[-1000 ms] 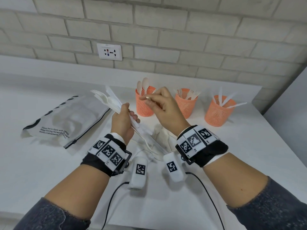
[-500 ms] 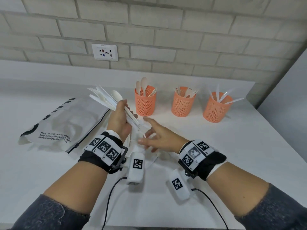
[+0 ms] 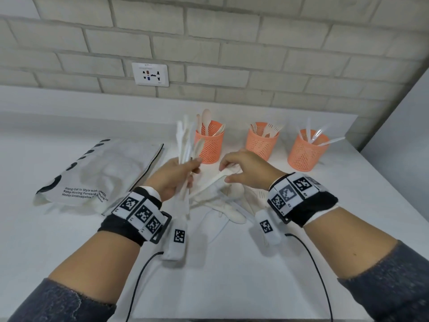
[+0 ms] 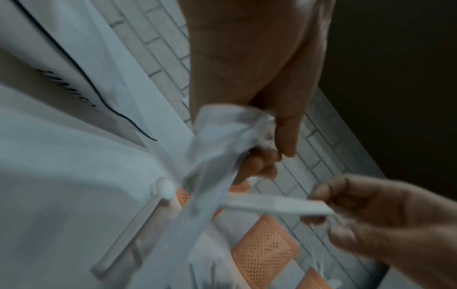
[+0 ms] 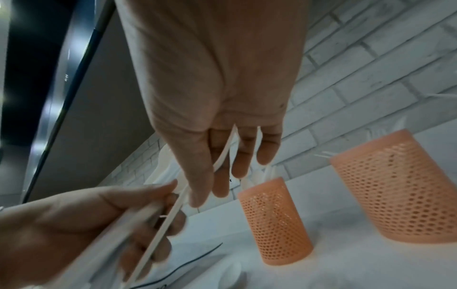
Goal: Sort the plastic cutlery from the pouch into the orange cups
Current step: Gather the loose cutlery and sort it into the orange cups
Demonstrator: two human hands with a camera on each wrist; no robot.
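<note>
cutlery here is thin white plastic, so by my judgement light, slightly springy, slick, and apt to fan out or slip when gripped as a bunch. left hand [image 3: 173, 176] is curled round a bundle of cutlery [image 3: 185, 145], held upright by the handles with the heads fanning above the fist. right hand [image 3: 247, 169] pinches the handle end of a single piece [image 3: 216, 180] between thumb and fingertips; motion blur makes it hard to say whether this is a knife or a spoon. more loose cutlery [image 3: 228, 209] lies on the table [image 3: 232, 287] between the wrists. taking each piece by the handle end looks best, since the heads tangle. three orange cups stand in a row near the wall: the spoon cup [image 3: 210, 145] just beyond the left hand, the fork cup [image 3: 262, 140] in the middle, the knife cup [image 3: 307, 151] to the right, each part filled. pouch [image 3: 99, 173] lies flat to the left, well apart from the cups. open room lies before the cups; the table's right edge runs close beside the knife cup, so a light mesh cup could tip if nudged.
</note>
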